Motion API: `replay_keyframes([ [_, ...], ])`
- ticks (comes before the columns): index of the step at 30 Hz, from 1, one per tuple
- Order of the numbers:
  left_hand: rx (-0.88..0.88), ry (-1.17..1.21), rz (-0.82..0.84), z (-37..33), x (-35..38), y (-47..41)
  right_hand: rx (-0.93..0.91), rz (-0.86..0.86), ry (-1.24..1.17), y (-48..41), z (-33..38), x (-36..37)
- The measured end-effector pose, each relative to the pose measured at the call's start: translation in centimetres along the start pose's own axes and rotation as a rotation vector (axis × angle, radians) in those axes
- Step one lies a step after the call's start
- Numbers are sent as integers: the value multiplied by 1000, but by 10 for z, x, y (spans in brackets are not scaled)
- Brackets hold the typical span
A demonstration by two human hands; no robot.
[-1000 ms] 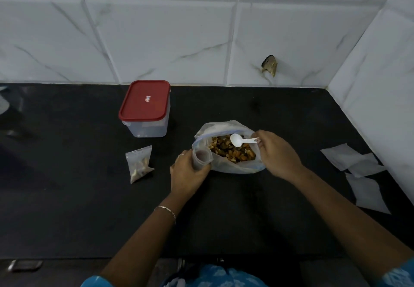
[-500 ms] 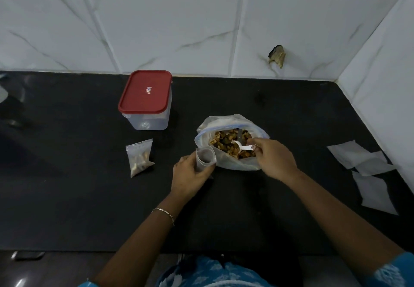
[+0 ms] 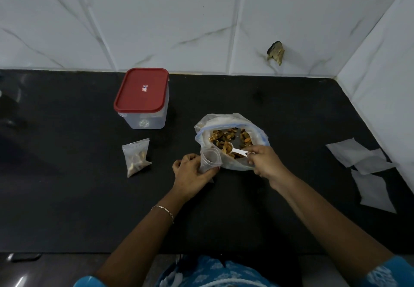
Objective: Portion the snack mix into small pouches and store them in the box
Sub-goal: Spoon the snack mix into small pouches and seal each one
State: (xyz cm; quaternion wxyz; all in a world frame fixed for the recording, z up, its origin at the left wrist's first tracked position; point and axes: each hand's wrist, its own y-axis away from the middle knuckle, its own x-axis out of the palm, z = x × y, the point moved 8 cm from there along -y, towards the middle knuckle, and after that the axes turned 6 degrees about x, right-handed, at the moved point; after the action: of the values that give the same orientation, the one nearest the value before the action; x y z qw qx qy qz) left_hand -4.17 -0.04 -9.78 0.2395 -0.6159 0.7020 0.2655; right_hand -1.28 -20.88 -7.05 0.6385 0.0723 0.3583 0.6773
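Note:
A large clear bag stands open in the middle of the black counter, with snack mix showing inside. My right hand pinches a white plastic spoon whose bowl holds mix at the bag's near side. My left hand grips a small empty pouch, its mouth held open just left of the bag. A filled small pouch lies to the left. The clear box with its red lid on stands behind that.
Several flat empty pouches lie at the right by the side wall. The black counter ends at white tiled walls behind and on the right. A dark object lies at the lower left below the counter's front edge.
The spoon went from above the bag down into the mix and now carries a scoop near the bag's front. My left hand has kept the small pouch beside the bag.

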Motion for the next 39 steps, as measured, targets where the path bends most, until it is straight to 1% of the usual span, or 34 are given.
replay_keyframes([
  [4, 8, -1, 25, -3, 1, -1, 174, 79, -216, 3, -11, 4],
  [7, 39, 42, -45, -9, -1, 3, 214, 90, -287, 1, -16, 5],
  [11, 69, 77, -205, -14, -6, 10, 198, 95, -286, 1, -14, 4],
  [14, 78, 88, -260, -18, -7, 14, 189, 93, -295, 2, -12, -2],
  [22, 113, 61, -307, -29, -10, 8, 118, 101, -292, 16, 4, -20],
  [27, 120, 34, -303, -36, -11, 0, 65, 150, -291, 28, 18, -28],
  [30, 114, 26, -288, -39, -10, -3, 30, 179, -250, 38, 26, -27],
  [33, 106, 31, -276, -38, -8, -3, -13, 181, -139, 46, 33, -21],
  [36, 108, 30, -283, -37, -8, -2, -103, 105, 48, 51, 42, -16],
  [39, 117, 24, -287, -36, -8, -1, -298, -8, 339, 57, 58, -10],
])
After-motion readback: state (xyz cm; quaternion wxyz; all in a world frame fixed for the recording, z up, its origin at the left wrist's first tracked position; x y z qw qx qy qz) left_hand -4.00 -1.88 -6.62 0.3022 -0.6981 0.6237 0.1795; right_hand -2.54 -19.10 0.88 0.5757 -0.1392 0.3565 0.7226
